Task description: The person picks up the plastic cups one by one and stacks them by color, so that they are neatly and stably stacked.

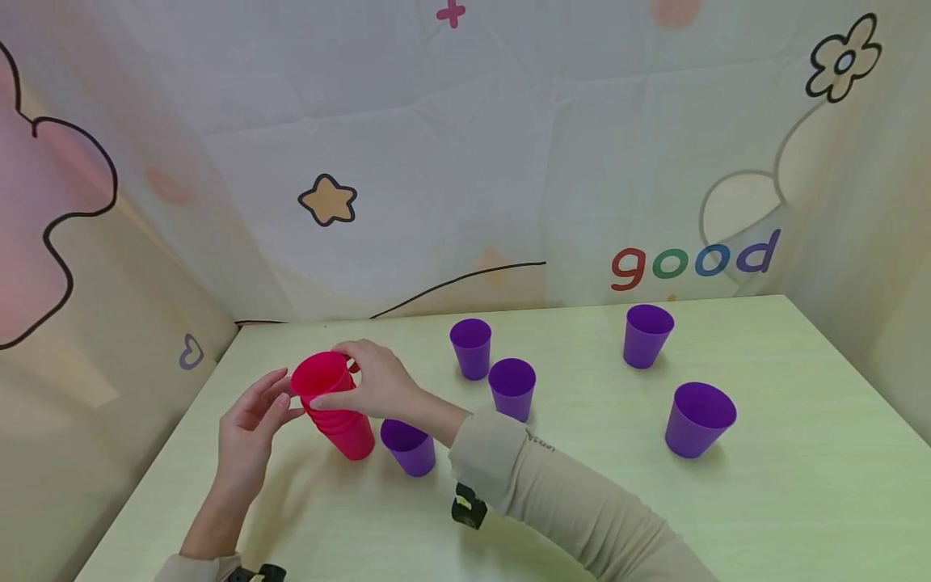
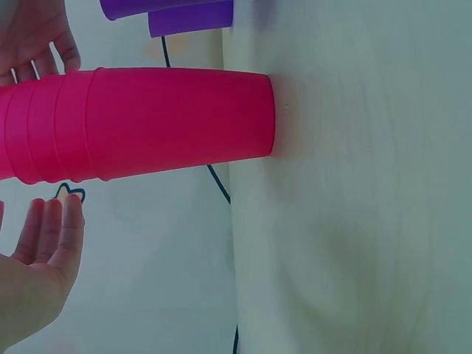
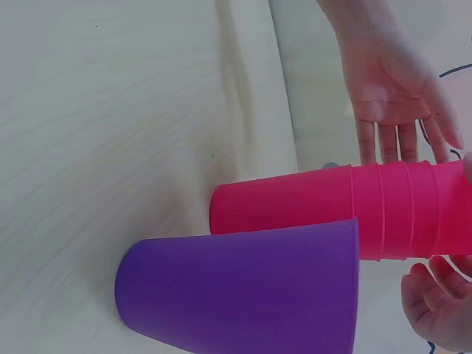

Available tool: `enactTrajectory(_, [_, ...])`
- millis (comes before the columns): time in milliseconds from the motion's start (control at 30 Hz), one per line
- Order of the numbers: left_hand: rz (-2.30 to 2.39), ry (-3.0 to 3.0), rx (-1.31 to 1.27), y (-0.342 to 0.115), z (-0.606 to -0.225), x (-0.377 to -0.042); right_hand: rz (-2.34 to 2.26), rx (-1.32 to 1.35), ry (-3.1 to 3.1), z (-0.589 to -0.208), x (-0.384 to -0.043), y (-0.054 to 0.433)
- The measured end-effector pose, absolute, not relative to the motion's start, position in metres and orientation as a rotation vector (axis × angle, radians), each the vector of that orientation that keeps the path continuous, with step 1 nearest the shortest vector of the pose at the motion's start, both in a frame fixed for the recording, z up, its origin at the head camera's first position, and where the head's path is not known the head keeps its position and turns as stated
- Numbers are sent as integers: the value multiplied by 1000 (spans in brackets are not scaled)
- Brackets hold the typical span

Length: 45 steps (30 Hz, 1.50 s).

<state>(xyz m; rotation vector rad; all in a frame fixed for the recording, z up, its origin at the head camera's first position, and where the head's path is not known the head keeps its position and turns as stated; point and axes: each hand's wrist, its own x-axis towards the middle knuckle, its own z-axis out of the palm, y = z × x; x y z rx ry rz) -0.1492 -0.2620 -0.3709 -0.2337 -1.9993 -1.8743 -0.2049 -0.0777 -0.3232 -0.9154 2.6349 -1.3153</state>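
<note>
A stack of several red cups (image 1: 347, 432) stands on the table, nested one in another, its lowest cup touching the tabletop. My right hand (image 1: 378, 380) holds the upper part of the stack, thumb on the near side and fingers at the far side of the rim. On the other side, my left hand (image 1: 247, 436) is beside the stack with loosely bent fingers. In the left wrist view a gap shows between the left hand (image 2: 48, 258) and the red cups (image 2: 177, 114). A purple cup (image 1: 410, 453) stands just right of the stack.
Two purple cups, one farther back (image 1: 471, 352) and one nearer (image 1: 512, 388), stand mid-table, the nearer partly behind the right forearm. Two more, a back one (image 1: 646, 339) and a front one (image 1: 697, 424), stand on the right. A printed curtain (image 1: 451, 162) hangs behind the table.
</note>
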Motion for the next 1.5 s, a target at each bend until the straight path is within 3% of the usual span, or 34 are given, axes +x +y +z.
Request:
enactTrajectory(733, [-1888, -2091, -244, -259, -368, -154, -1266, -878, 2632, -333, -202, -70])
enactTrajectory(1500, [-1950, -2021, -230, -259, -370, -153, -1518, -1041, 2508, -332, -167, 19])
